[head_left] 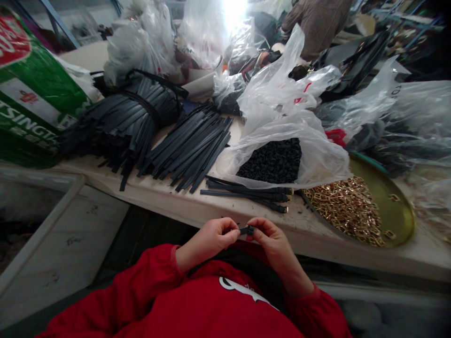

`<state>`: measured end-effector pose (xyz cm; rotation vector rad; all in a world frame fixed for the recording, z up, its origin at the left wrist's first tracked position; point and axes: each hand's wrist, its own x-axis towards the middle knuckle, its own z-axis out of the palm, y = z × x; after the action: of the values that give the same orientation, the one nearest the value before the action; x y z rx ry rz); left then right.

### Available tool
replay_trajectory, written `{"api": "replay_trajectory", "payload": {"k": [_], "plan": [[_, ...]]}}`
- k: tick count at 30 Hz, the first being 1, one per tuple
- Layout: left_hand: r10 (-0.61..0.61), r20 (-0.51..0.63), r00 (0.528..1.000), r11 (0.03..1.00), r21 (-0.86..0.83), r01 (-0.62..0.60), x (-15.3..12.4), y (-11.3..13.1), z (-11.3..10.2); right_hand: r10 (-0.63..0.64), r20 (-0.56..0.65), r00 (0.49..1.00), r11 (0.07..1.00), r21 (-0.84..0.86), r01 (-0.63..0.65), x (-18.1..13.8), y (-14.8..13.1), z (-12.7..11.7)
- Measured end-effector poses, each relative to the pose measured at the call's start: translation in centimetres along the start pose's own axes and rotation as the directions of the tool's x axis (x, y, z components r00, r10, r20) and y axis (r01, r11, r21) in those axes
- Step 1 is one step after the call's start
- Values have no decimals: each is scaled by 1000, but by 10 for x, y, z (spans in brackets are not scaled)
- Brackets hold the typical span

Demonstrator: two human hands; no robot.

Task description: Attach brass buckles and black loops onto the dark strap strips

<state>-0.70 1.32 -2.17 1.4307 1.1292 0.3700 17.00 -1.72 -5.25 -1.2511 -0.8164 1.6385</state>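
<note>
Just in front of the table's edge, my left hand (pixel 221 233) pinches a black strap (pixel 244 231) between thumb and fingers. My right hand (pixel 265 232) grips the other end, where a small dark loop seems to sit around the strap; whether a buckle is there is hidden by the fingers. On the table beyond my hands lie several black straps (pixel 243 191) with gold buckles at their right ends. An open plastic bag (pixel 327 159) behind them holds many small black loops (pixel 271 162). Gold buckles (pixel 347 209) are heaped in a round tray (pixel 401 213) to the right.
Loose black strips (pixel 192 145) and a tied bundle of strips (pixel 116 117) lie on the left of the table. A green printed bag (pixel 31 94) stands at far left. Clear plastic bags (pixel 282 89) crowd the back. Another person (pixel 326 23) is partly visible at the far side.
</note>
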Motion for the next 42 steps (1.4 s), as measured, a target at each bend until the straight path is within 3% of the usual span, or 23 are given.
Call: {"api": "replay_trajectory", "payload": {"k": [5, 9, 12, 19, 22, 27, 32, 37, 42], "plan": [[71, -5, 997, 978, 197, -69, 1, -5, 1, -19, 92, 996, 986, -164, 34, 2, 9, -2], [73, -52, 996, 982, 178, -63, 3, -6, 2, -109, 61, 992, 967, -225, 120, 2, 6, 3], [85, -82, 993, 986, 151, -72, 3, -3, 4, -114, 28, 993, 978, -174, 117, 1, 3, 11], [137, -69, 988, 987, 95, -131, -2, 6, 6, 94, -58, 994, 984, 160, -84, 3, 13, 16], [151, -41, 988, 988, 51, -149, -4, 7, 4, 101, -41, 994, 969, 231, -89, 3, 13, 17], [125, -108, 986, 991, 53, -120, -4, 4, 0, 42, 4, 999, 969, 244, -42, -5, 4, 27], [109, -157, 982, 980, 180, -80, -7, 4, -2, 39, -3, 999, 963, 268, -37, -10, 3, 29], [74, -177, 981, 941, 337, -11, -10, 5, -1, 175, 153, 973, 945, 252, -209, -11, 12, 29], [74, -184, 980, 880, 474, 23, -9, 2, -2, 168, 122, 978, 940, 278, -196, -9, 16, 30]]}}
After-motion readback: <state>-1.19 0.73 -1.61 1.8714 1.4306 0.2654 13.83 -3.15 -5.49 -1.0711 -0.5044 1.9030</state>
